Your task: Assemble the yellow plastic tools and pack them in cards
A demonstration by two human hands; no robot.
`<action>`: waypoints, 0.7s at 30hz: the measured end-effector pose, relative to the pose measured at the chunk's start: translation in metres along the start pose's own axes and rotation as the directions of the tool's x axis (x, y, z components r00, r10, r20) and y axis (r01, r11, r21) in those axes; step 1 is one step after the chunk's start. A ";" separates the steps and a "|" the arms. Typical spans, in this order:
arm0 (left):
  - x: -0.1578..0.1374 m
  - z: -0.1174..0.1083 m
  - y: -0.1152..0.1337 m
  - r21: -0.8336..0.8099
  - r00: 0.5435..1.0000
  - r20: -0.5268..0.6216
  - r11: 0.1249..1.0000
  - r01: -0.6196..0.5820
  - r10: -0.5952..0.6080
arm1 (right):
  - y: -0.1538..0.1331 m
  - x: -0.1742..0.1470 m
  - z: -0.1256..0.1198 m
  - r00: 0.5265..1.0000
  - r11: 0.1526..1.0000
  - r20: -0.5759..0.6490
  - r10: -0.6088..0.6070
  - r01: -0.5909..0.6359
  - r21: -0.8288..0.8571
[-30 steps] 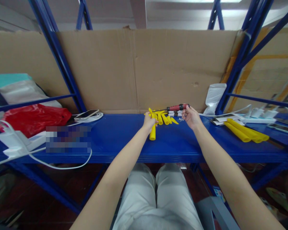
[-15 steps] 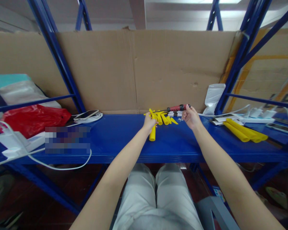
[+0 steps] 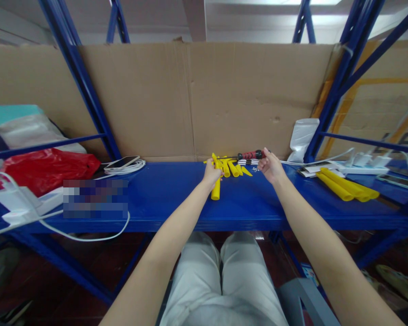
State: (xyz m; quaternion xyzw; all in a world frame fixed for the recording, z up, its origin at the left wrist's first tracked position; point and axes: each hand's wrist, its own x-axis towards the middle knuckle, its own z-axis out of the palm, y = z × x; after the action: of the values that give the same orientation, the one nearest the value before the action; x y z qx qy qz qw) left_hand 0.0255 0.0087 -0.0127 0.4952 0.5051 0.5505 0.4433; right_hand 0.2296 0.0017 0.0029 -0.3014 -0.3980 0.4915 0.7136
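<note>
My left hand (image 3: 211,174) is closed around a yellow tube (image 3: 216,190) that points toward me above the blue shelf. In my right hand (image 3: 270,165) the fingers pinch the end of a red and black screwdriver (image 3: 250,155). Its thin shaft runs left to the upper part of the tube; whether the tip touches a screw there is too small to see. Several yellow plastic pieces (image 3: 234,169) lie between my hands. Tiny pale bits (image 3: 255,169), perhaps screws, are beside my right fingers.
Yellow tubes (image 3: 340,186) lie at the right near a white power strip (image 3: 363,169). A white pouch (image 3: 302,139) leans by the right post. At the left are a phone (image 3: 126,162) on coiled cable, a red bag (image 3: 51,167) and a white charger (image 3: 17,203). Cardboard (image 3: 190,99) walls the back.
My right fingers have shifted slightly on the screwdriver's end, and its handle sits a little lower on the right. My left hand and the tube have barely moved.
</note>
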 end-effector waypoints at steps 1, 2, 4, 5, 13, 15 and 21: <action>0.000 0.000 0.000 -0.003 1.000 0.003 1.000 -0.006 0.006 | -0.001 -0.001 0.000 1.000 1.000 -0.001 0.002 -0.002 0.001; 0.000 0.000 0.000 -0.005 1.000 0.005 1.000 -0.011 0.011 | -0.001 -0.001 0.001 1.000 1.000 -0.001 0.003 -0.003 0.000; 0.000 0.000 0.000 -0.007 1.000 0.006 1.000 -0.018 0.018 | -0.002 -0.002 0.001 1.000 1.000 0.011 0.004 -0.004 -0.007; 0.000 0.000 0.000 -0.006 1.000 0.003 1.000 -0.021 0.021 | -0.002 -0.002 0.001 1.000 1.000 0.021 0.004 -0.004 -0.011; 0.000 -0.001 -0.001 0.024 1.000 0.001 0.999 -0.027 0.027 | 0.000 -0.003 -0.002 0.997 1.000 0.076 -0.019 0.019 -0.002; 0.000 -0.001 -0.001 0.033 1.000 -0.001 0.999 -0.030 0.030 | -0.001 -0.003 -0.001 0.998 1.000 0.067 -0.012 0.012 -0.003; 0.000 -0.001 -0.001 0.066 1.000 -0.002 0.998 -0.019 0.020 | -0.001 -0.003 0.001 0.998 1.000 0.057 -0.003 0.004 -0.016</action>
State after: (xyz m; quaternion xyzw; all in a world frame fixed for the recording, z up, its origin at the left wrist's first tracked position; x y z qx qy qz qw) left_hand 0.0246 0.0089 -0.0137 0.5137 0.5188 0.5385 0.4207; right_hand 0.2289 -0.0017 0.0032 -0.2923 -0.4228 0.4956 0.7002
